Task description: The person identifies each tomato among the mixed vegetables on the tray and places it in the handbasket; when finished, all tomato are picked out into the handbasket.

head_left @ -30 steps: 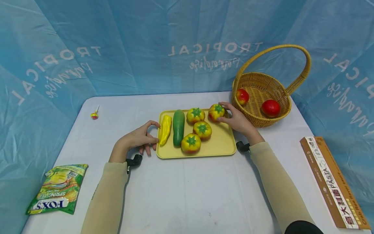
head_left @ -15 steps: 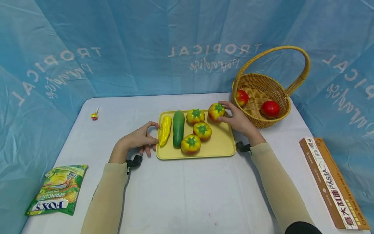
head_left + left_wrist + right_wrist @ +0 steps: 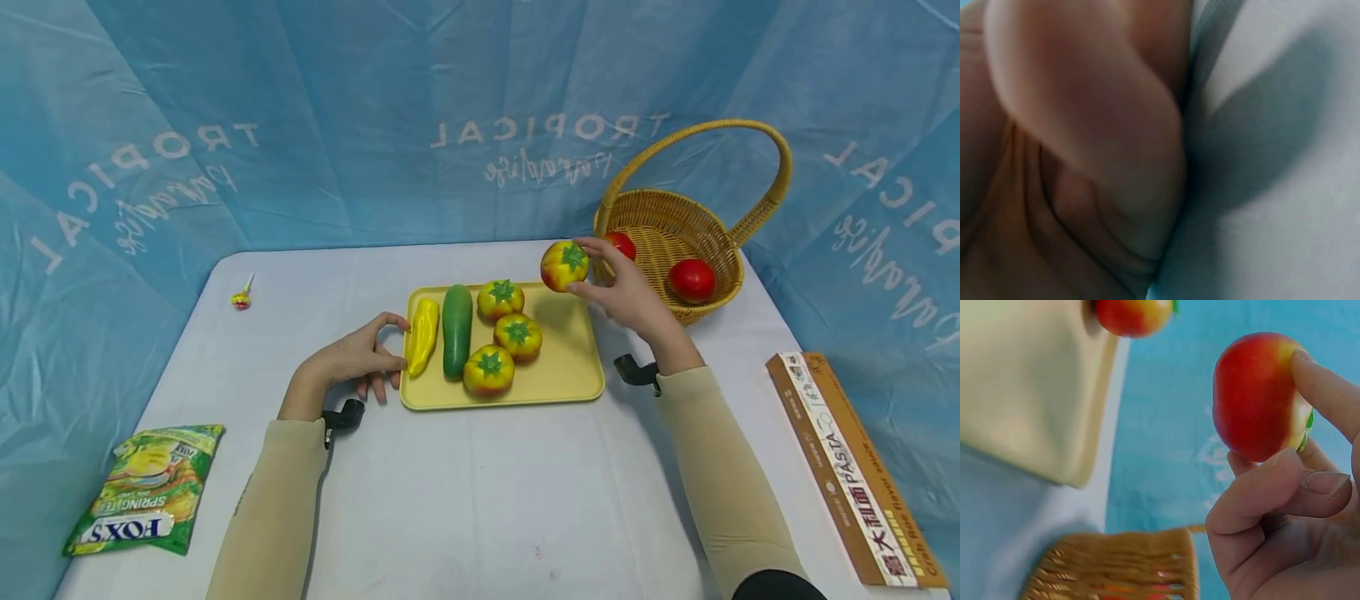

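Thumb and fingers of my right hand (image 3: 626, 292) pinch a yellow-and-red tomato (image 3: 564, 266) with a green star-shaped top, raised over the tray's far right corner. In the right wrist view the tomato (image 3: 1260, 397) shows its red underside. Three similar tomatoes, one at the front (image 3: 489, 371), lie on the pale yellow tray (image 3: 562, 367). Left of them are a green cucumber (image 3: 457, 332) and a yellow pepper (image 3: 423, 337). My left hand (image 3: 352, 352) rests at the tray's left rim, thumb and index fingertips beside the pepper, fingers loosely bent.
A wicker basket (image 3: 667, 208) with a tall handle stands behind my right hand, holding a red tomato (image 3: 692, 281) and another partly hidden one. A pasta box (image 3: 855, 467) lies at right. On the left are a green snack bag (image 3: 146, 490) and a lollipop (image 3: 242, 298).
My right hand has lifted the tomato off the tray's far right corner and moved slightly up and right toward the basket. The left hand has stayed at the tray's rim.
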Demonstrator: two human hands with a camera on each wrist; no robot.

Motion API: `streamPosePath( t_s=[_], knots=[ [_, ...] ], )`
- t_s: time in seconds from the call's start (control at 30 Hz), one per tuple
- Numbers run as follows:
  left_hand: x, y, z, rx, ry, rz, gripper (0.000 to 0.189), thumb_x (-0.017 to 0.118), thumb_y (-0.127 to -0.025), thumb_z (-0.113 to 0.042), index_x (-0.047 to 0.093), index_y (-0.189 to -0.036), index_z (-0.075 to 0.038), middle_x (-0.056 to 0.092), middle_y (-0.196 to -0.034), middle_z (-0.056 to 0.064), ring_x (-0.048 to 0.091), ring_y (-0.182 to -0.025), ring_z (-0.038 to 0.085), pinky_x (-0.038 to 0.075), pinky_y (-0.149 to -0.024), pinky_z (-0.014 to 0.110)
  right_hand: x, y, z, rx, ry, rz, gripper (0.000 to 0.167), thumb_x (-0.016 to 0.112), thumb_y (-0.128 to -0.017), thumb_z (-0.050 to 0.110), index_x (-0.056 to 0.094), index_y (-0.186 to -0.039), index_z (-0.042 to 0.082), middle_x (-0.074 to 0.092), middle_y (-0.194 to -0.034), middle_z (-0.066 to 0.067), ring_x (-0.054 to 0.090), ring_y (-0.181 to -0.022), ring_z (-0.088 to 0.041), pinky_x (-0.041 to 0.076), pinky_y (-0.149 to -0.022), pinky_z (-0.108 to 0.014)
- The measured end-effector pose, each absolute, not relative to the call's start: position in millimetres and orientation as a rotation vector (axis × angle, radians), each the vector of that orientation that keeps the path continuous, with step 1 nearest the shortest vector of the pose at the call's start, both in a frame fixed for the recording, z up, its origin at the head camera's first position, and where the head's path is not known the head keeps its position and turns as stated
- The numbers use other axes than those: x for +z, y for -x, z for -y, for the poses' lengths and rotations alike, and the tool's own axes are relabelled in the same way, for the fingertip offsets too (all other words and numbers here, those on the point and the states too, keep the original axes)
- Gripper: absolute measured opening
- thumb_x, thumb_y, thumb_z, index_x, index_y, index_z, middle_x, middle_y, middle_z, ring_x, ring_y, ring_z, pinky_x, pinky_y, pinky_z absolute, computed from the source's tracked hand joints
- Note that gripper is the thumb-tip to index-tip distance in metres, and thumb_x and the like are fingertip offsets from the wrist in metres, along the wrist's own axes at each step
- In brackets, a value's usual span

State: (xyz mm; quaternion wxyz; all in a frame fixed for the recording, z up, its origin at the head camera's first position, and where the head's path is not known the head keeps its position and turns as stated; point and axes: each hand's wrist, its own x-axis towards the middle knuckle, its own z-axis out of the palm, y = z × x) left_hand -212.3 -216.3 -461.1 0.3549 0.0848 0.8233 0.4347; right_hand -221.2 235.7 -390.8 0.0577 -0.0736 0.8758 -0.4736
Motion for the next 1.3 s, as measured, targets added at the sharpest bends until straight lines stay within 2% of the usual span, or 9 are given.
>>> streamPosePath(
  t_s=[0.07, 0.13, 0.2, 0.27, 0.47, 0.67, 0.87, 1.03, 1.3],
  knots=[
    [-461.6, 212.5, 216.5, 1.124, -0.216, -2.125, 0.071, 0.073, -0.099, -0.033, 0.027, -0.153, -0.026, 0.079, -0.086, 0.013, 0.072, -0.055, 0.022, 0.054, -0.048, 0.027, -386.1, 219.6, -240.4, -1.445, 0.207, -2.661, 0.072, 0.077, -0.098, 0.038, 0.041, -0.160, 0.036, 0.041, -0.168, -0.008, 0.061, -0.109, -0.033, 0.055, -0.084, -0.044],
    [-462.5, 212.9, 216.7, 1.127, -0.211, -2.120, 0.072, 0.074, -0.099, -0.034, 0.027, -0.153, -0.026, 0.079, -0.087, 0.013, 0.072, -0.055, 0.022, 0.054, -0.048, 0.027, -381.8, 218.6, -245.9, -1.458, 0.186, -2.665, 0.073, 0.077, -0.098, 0.040, 0.040, -0.161, 0.037, 0.039, -0.169, -0.008, 0.052, -0.133, -0.032, 0.051, -0.096, -0.045],
    [-463.1, 213.3, 217.0, 1.127, -0.211, -2.119, 0.072, 0.074, -0.099, -0.034, 0.027, -0.153, -0.027, 0.079, -0.087, 0.013, 0.072, -0.055, 0.023, 0.054, -0.048, 0.027, -378.2, 217.8, -252.0, -1.472, 0.153, -2.669, 0.075, 0.078, -0.097, 0.042, 0.039, -0.161, 0.040, 0.037, -0.170, -0.007, 0.054, -0.130, -0.035, 0.051, -0.091, -0.042],
    [-463.3, 213.7, 217.0, 1.127, -0.213, -2.120, 0.072, 0.074, -0.099, -0.034, 0.027, -0.153, -0.027, 0.079, -0.087, 0.013, 0.072, -0.055, 0.023, 0.054, -0.048, 0.027, -375.2, 217.7, -258.6, -1.487, 0.132, -2.686, 0.076, 0.077, -0.097, 0.044, 0.038, -0.162, 0.039, 0.038, -0.170, -0.008, 0.052, -0.136, -0.032, 0.049, -0.100, -0.038],
    [-463.0, 213.8, 216.6, 1.130, -0.227, -2.131, 0.072, 0.074, -0.099, -0.034, 0.027, -0.153, -0.027, 0.079, -0.087, 0.012, 0.073, -0.056, 0.023, 0.054, -0.048, 0.027, -369.4, 215.8, -278.0, -1.535, 0.014, -2.723, 0.078, 0.077, -0.096, 0.046, 0.036, -0.162, 0.042, 0.038, -0.169, -0.007, 0.058, -0.125, -0.029, 0.053, -0.095, -0.029],
    [-463.4, 213.4, 216.5, 1.130, -0.227, -2.130, 0.072, 0.074, -0.099, -0.033, 0.027, -0.153, -0.027, 0.079, -0.088, 0.012, 0.073, -0.056, 0.023, 0.055, -0.048, 0.027, -373.5, 218.1, -297.6, -1.567, -0.070, -2.734, 0.078, 0.076, -0.096, 0.049, 0.034, -0.162, 0.046, 0.038, -0.169, -0.008, 0.057, -0.129, -0.029, 0.053, -0.101, -0.038],
    [-463.7, 213.3, 216.5, 1.134, -0.222, -2.125, 0.072, 0.074, -0.099, -0.034, 0.027, -0.153, -0.027, 0.079, -0.088, 0.013, 0.073, -0.056, 0.023, 0.055, -0.048, 0.027, -385.3, 224.0, -315.6, -1.581, -0.179, -2.751, 0.080, 0.075, -0.096, 0.053, 0.033, -0.163, 0.044, 0.035, -0.170, -0.010, 0.047, -0.140, -0.032, 0.048, -0.106, -0.045],
    [-462.9, 213.6, 216.3, 1.127, -0.222, -2.128, 0.072, 0.074, -0.099, -0.035, 0.027, -0.153, -0.027, 0.079, -0.088, 0.013, 0.073, -0.056, 0.024, 0.055, -0.048, 0.027, -393.2, 228.5, -325.3, -1.595, -0.265, -2.753, 0.079, 0.073, -0.098, 0.050, 0.031, -0.164, 0.043, 0.034, -0.171, -0.011, 0.044, -0.144, -0.033, 0.049, -0.111, -0.044],
    [-463.2, 213.4, 216.5, 1.126, -0.225, -2.131, 0.070, 0.073, -0.100, -0.033, 0.028, -0.153, -0.027, 0.079, -0.087, 0.013, 0.073, -0.056, 0.023, 0.055, -0.048, 0.027, -400.0, 233.0, -332.0, -1.584, -0.359, -2.757, 0.079, 0.073, -0.100, 0.042, 0.030, -0.166, 0.040, 0.033, -0.172, -0.013, 0.036, -0.153, -0.040, 0.042, -0.123, -0.059]
  ],
)
